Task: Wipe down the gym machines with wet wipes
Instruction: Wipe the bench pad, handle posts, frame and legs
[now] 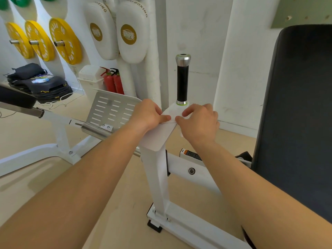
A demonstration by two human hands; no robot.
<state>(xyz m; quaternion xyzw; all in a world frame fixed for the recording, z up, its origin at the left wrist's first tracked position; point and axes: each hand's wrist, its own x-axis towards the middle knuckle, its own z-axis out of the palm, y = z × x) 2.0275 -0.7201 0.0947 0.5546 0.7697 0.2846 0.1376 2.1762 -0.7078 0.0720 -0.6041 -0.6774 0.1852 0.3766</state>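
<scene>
A white wet wipe (pixel 172 114) lies on top of the white machine frame (pixel 158 169), just below an upright black handle (pixel 182 83) with a chrome cap. My left hand (pixel 148 114) pinches the wipe's left edge with thumb and fingers. My right hand (pixel 199 121) pinches its right edge. Both hands meet over the slanted white arm of the frame. The wipe blends with the white metal, so its full outline is hard to tell.
A black padded backrest (pixel 296 114) rises at the right. A perforated metal footplate (pixel 111 110) and a chrome bar (pixel 95 131) sit to the left. Yellow weight plates (pixel 64 40), white boxing pads (pixel 133 31), red fire extinguishers (pixel 114 81) and a white bin (pixel 89 78) line the back wall.
</scene>
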